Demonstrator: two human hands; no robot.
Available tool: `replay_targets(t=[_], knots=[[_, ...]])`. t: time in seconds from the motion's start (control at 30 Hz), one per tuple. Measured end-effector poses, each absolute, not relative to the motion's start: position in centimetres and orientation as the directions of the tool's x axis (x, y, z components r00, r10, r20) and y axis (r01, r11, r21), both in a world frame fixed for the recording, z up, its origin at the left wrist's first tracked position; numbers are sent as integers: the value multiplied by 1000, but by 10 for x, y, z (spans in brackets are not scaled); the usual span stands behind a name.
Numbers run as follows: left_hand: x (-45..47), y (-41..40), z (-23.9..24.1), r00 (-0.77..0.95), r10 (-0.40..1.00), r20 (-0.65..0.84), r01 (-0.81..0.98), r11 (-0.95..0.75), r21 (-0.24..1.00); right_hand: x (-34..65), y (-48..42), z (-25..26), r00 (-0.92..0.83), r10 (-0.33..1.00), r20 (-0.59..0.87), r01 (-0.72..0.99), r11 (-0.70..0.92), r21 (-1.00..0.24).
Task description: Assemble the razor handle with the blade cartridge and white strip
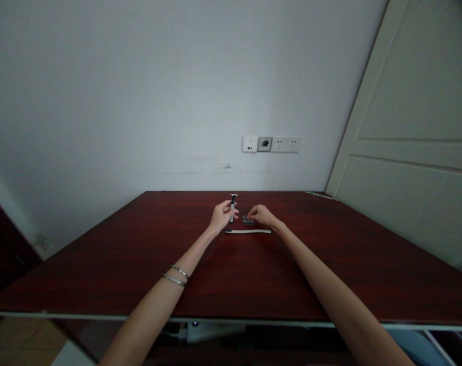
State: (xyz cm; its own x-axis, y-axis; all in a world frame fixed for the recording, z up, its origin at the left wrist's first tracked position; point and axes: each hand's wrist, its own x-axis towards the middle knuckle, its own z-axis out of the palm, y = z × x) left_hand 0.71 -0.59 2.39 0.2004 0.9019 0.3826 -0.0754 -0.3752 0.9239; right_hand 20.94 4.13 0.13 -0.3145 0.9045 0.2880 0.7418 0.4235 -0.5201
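Note:
My left hand [220, 216] is closed around the pale handle of a razor [232, 209], which stands upright with its head at the top. To its right, my right hand [263, 215] has its fingertips pinched together at the upper edge of a small clear case [248, 222] with dark parts in it. The case lies on the table; its far right corner is covered by the fingers. Just nearer to me, a long thin white strip-like handle [249, 232] with a dark left end lies crosswise; its kind is unclear.
The dark red wooden table [246, 274] reaches back to a pale wall [193, 101]. Wall sockets [286, 144] sit above its far edge. A cream panelled door [410, 147] slants along the right side. Under the front edge is a shelf with a white object [211, 331].

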Motion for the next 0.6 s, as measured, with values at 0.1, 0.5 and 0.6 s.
replay_targets(t=[0.1, 0.5, 0.6], knots=[[7, -4, 23, 179, 904, 389, -76, -382, 921, 208, 39, 9, -301, 891, 341, 701, 449, -554], [8, -6, 29, 131, 902, 412, -134, -396, 909, 188, -3, 51, -292, 782, 551, 549, 609, -572], [8, -7, 30, 128, 896, 425, -152, -406, 901, 182, -10, 53, -307, 763, 569, 551, 630, -548]])
